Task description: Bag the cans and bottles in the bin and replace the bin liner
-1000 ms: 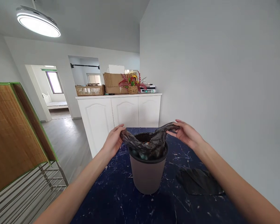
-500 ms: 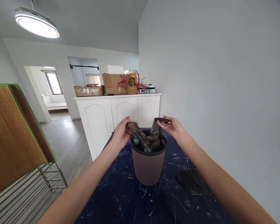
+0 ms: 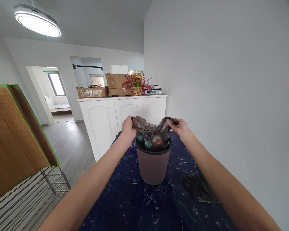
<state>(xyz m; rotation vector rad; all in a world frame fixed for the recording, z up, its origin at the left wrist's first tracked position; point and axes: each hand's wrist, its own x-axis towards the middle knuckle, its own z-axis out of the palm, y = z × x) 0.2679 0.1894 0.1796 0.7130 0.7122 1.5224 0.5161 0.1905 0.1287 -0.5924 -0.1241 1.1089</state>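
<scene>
A thin black trash bag (image 3: pixel 150 128) stretches between my two hands above the trash can. My left hand (image 3: pixel 129 128) is closed on the bag's left edge, and my right hand (image 3: pixel 179 126) pinches its right edge. The bag's lower part, with greenish and orange-red items showing through the film, sits inside the rim. The brownish-mauve trash can (image 3: pixel 154 168) with a dark rim stands upright on the dark blue marbled tabletop (image 3: pixel 144 208). Near my right forearm lies a folded black plastic piece (image 3: pixel 201 189), partly covered by that arm.
A white cabinet (image 3: pixel 102 122) stands beyond the table, bearing cardboard boxes (image 3: pixel 92 92) and a flower basket (image 3: pixel 136 91). On the left is a metal rack (image 3: pixel 38 192) with a bamboo mat (image 3: pixel 16 134) over it. A grey wall (image 3: pixel 231 80) rises on the right.
Both hands have risen slightly and drawn the bag upward, with its top edge pulled tauter. More of the bag and its contents now shows above the can's rim.
</scene>
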